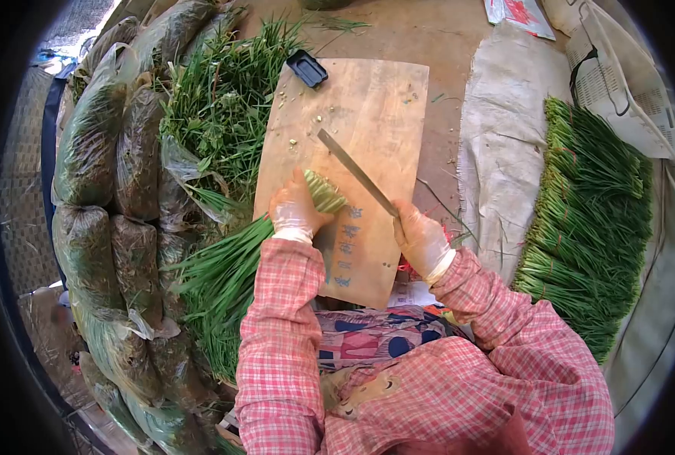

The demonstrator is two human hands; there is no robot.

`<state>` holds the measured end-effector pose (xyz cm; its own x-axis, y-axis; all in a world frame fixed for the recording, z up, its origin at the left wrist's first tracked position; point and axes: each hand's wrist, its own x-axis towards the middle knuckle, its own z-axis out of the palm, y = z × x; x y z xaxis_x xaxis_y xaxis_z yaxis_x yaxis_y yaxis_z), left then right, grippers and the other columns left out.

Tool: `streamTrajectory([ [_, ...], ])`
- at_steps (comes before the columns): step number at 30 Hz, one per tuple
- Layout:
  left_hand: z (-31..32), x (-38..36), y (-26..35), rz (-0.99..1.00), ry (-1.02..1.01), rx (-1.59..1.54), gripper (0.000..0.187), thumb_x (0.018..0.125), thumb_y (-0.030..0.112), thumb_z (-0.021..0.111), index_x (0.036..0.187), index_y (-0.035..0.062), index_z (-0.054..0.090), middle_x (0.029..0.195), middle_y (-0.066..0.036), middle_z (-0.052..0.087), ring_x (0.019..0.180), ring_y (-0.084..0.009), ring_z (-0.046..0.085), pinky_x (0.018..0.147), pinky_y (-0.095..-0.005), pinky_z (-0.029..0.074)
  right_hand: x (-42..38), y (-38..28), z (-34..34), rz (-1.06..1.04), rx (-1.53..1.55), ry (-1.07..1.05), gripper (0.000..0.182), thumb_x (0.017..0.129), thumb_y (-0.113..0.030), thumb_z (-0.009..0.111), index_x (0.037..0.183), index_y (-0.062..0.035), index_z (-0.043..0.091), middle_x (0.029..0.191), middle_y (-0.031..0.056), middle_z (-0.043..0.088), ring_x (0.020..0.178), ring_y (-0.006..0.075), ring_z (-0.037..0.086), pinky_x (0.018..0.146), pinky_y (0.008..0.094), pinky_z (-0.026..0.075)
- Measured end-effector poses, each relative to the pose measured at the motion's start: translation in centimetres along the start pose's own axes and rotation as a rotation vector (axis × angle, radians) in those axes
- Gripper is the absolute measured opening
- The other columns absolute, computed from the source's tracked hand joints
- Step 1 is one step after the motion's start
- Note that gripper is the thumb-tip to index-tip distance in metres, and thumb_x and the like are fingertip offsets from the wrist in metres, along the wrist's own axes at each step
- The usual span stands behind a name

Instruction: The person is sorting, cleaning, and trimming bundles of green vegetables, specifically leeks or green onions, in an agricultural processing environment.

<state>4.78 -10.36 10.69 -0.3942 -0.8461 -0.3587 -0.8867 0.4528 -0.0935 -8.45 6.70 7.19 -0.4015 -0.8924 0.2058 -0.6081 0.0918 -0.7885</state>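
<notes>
My left hand [295, 206], in a thin clear glove, is wrapped round a bundle of long green stalks [227, 265]. The pale cut ends point right, over the wooden board [383, 98], and the leaves trail off its left edge. My right hand [424, 239], gloved too, grips the handle end of a long narrow knife [358, 172]. The blade slants up and left across the board, just above and right of the stalk ends, apart from them. Small pale scraps lie on the board's upper part, and blue writing marks its lower part.
A black plastic tray [307, 69] sits on the board's top left corner. Loose greens [227, 98] are heaped to the left, beside stacked filled plastic bags [91, 152]. On the right are a white woven sheet [500, 136], tied green bundles [588, 227] and a white basket [618, 83].
</notes>
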Motion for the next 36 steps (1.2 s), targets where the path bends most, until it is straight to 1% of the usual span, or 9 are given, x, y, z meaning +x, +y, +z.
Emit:
streamTrajectory([
  [3,-0.4,0.6,-0.4,-0.017,-0.056,-0.088,0.066,0.048,0.031,0.081,0.1,0.0035,0.05,0.097,-0.017,0.059,0.092,-0.0325,0.058,0.078,-0.0392,0.046,-0.5,-0.4,0.4,0.104,-0.052,-0.155,0.023,0.08,-0.004,0.052,0.103,-0.0047,0.048,0.078,0.0187,0.057,0.066,0.0352,0.058,0.053,0.0421,0.046],
  [10,0.0,0.9,-0.7,-0.022,-0.051,-0.12,0.064,0.049,0.031,0.081,0.099,0.0046,0.051,0.095,-0.016,0.059,0.09,-0.032,0.058,0.078,-0.0384,0.047,-1.0,-1.3,0.9,0.083,-0.21,-0.315,0.016,0.08,-0.005,0.043,0.095,-0.003,0.047,0.074,0.0184,0.058,0.059,0.0322,0.061,0.046,0.0415,0.048],
  [13,-0.6,0.6,-0.3,-0.043,-0.045,-0.129,0.062,0.05,0.031,0.081,0.098,0.005,0.051,0.095,-0.016,0.059,0.09,-0.0318,0.058,0.078,-0.0386,0.047,-0.7,-1.3,1.2,0.136,-0.258,-0.436,0.016,0.078,-0.004,0.044,0.094,-0.0016,0.047,0.072,0.0192,0.059,0.061,0.0327,0.061,0.048,0.0423,0.048],
  [16,-1.1,0.2,-0.1,-0.032,-0.023,-0.157,0.061,0.05,0.03,0.081,0.097,0.004,0.051,0.093,-0.016,0.059,0.089,-0.0316,0.059,0.077,-0.0386,0.047,0.0,-1.3,1.4,0.144,-0.219,-0.445,0.008,0.081,-0.007,0.045,0.087,-0.0012,0.046,0.058,0.0179,0.055,0.055,0.0361,0.057,0.047,0.0457,0.044],
  [22,0.0,0.4,-0.5,0.009,0.096,-0.144,0.057,0.05,0.033,0.08,0.09,0.0038,0.053,0.085,-0.014,0.061,0.081,-0.0298,0.061,0.072,-0.0373,0.048,2.1,-2.4,1.9,0.198,-0.173,-0.532,0.011,0.082,-0.01,0.045,0.085,-0.0003,0.044,0.059,0.0199,0.055,0.054,0.0384,0.056,0.047,0.0467,0.043],
  [24,0.3,0.6,-0.8,0.045,0.205,-0.12,0.05,0.051,0.039,0.08,0.08,0.0058,0.057,0.076,-0.012,0.062,0.073,-0.028,0.062,0.067,-0.0363,0.05,2.5,-2.4,2.5,0.232,-0.188,-0.572,0.012,0.082,-0.011,0.045,0.086,-0.0002,0.044,0.062,0.021,0.056,0.056,0.0388,0.056,0.05,0.0472,0.044],
  [28,0.1,0.6,-0.4,-0.01,0.137,-0.057,0.05,0.052,0.042,0.079,0.08,0.0065,0.057,0.076,-0.011,0.062,0.075,-0.027,0.063,0.066,-0.0356,0.05,4.2,-1.5,5.3,0.147,-0.113,-0.543,0.014,0.081,-0.011,0.045,0.089,-0.0003,0.045,0.067,0.0228,0.057,0.065,0.04,0.057,0.057,0.0485,0.044],
  [32,0.3,1.1,-0.7,-0.02,0.106,-0.045,0.054,0.051,0.045,0.078,0.083,0.0064,0.057,0.079,-0.011,0.063,0.076,-0.0259,0.063,0.067,-0.0348,0.05,7.2,-3.3,6.6,0.25,-0.227,-0.575,0.015,0.077,-0.009,0.049,0.088,-0.0004,0.054,0.081,0.0225,0.061,0.078,0.0372,0.061,0.064,0.044,0.049],
  [36,-0.2,1.0,-1.2,0.021,0.08,-0.071,0.057,0.051,0.045,0.079,0.086,0.0067,0.057,0.081,-0.01,0.063,0.077,-0.0244,0.064,0.067,-0.0344,0.05,4.7,-2.4,3.0,0.295,-0.204,-0.745,0.016,0.08,-0.011,0.044,0.092,0.0,0.046,0.079,0.0255,0.059,0.077,0.0412,0.058,0.063,0.0482,0.045],
])
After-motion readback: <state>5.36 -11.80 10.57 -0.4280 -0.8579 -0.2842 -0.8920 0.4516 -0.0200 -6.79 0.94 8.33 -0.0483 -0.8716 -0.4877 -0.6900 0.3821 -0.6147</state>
